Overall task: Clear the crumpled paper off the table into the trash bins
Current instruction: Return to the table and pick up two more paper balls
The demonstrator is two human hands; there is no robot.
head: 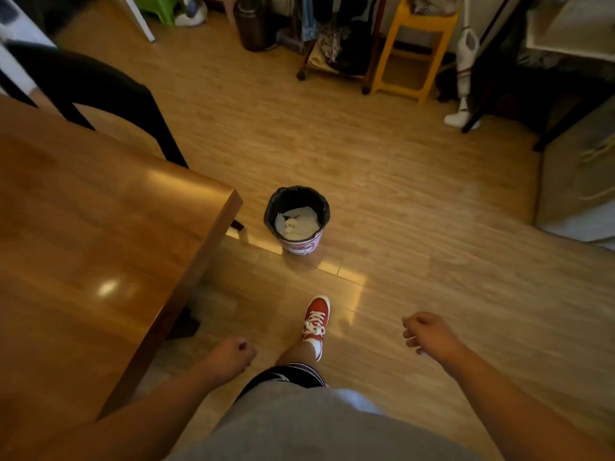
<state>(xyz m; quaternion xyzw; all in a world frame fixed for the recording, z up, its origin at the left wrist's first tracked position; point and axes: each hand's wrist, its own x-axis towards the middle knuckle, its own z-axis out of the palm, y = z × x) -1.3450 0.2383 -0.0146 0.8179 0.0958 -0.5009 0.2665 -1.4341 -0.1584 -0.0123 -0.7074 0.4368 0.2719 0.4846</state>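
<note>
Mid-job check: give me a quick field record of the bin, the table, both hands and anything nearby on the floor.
trash bin: small, pink-sided, black liner, upright on the wooden floor off the table corner
bin contents: crumpled paper lying inside
table: wooden, at left; visible part shows no paper
left hand: fingers curled in, no paper visible in it
right hand: fingers loosely curled, no paper visible in it
foot: red sneaker stepping toward the bin
background: black chair, yellow stool
</note>
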